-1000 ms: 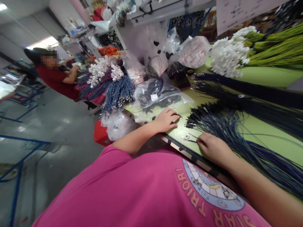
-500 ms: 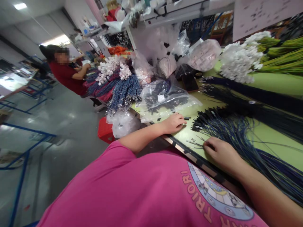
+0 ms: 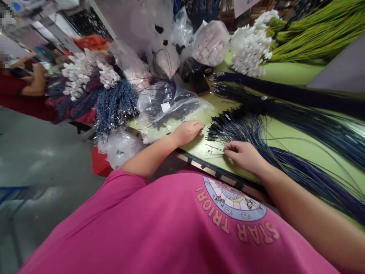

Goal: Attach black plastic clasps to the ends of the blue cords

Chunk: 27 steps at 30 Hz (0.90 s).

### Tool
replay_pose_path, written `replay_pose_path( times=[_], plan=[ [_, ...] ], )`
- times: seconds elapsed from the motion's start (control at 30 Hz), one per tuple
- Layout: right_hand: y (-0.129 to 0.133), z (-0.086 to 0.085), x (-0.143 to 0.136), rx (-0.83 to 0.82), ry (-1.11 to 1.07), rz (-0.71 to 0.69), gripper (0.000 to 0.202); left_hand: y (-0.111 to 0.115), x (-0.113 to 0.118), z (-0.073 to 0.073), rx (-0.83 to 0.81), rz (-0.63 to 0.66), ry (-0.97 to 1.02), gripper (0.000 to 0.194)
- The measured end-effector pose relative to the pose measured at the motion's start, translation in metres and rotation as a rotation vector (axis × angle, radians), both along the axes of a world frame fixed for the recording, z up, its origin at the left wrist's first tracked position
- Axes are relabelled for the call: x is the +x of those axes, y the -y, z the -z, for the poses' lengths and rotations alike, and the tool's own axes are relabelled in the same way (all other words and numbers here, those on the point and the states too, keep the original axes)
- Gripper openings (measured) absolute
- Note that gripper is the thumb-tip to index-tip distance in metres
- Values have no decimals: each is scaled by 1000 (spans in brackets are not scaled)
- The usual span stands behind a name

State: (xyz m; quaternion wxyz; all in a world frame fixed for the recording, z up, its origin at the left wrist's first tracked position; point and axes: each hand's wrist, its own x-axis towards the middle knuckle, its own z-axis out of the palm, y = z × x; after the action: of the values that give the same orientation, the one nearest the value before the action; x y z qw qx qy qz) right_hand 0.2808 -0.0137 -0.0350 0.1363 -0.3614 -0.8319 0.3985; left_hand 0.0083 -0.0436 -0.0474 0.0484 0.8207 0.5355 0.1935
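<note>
My left hand [image 3: 188,132] rests over the table by the edge of a clear plastic bag [image 3: 173,110], fingers curled together. A dark speck shows at its fingertips; what they hold, if anything, is too small to name. My right hand [image 3: 241,154] pinches thin wires [image 3: 218,154], whose bare-looking ends stick out to the left. Beside those ends lies a tiny metal piece [image 3: 210,151]. Just beyond both hands is a bundle of dark blue wires [image 3: 256,133] with black connectors [image 3: 222,123] at its near end. The wires trail off to the right.
More dark wire bundles [image 3: 285,91] lie behind, with yellow-green wires [image 3: 313,34] and white connectors [image 3: 251,47] at the back. Blue twisted cables [image 3: 115,102] are heaped left, near a phone-like dark slab [image 3: 199,82]. A co-worker's arm [image 3: 35,82] shows far left.
The view has swung right, so the table things sit farther left. The black piece by my left fingertips no longer shows clearly. My right hand still pinches the wires.
</note>
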Motion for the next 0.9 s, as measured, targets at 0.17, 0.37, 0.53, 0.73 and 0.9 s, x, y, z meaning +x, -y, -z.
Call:
replay_pose_path(
  times=[0.17, 0.37, 0.53, 0.73, 0.9],
  plan=[
    [1, -4, 0, -104, -54, 66, 22, 3, 12, -11, 18, -65, 340, 25],
    [3, -5, 1, -186, -89, 27, 21, 7, 35, -25, -516, -242, 1274, 24],
    [1, -11, 4, -213, -76, 13, 21, 7, 43, -30, -723, -183, 1505, 22],
    [-2, -12, 11, -536, -274, 63, 23, 5, 60, -28, -822, -225, 1470, 32],
    [-3, -7, 11, -648, -397, 210, 25, 3, 77, -26, -848, -163, 1462, 38]
  ],
)
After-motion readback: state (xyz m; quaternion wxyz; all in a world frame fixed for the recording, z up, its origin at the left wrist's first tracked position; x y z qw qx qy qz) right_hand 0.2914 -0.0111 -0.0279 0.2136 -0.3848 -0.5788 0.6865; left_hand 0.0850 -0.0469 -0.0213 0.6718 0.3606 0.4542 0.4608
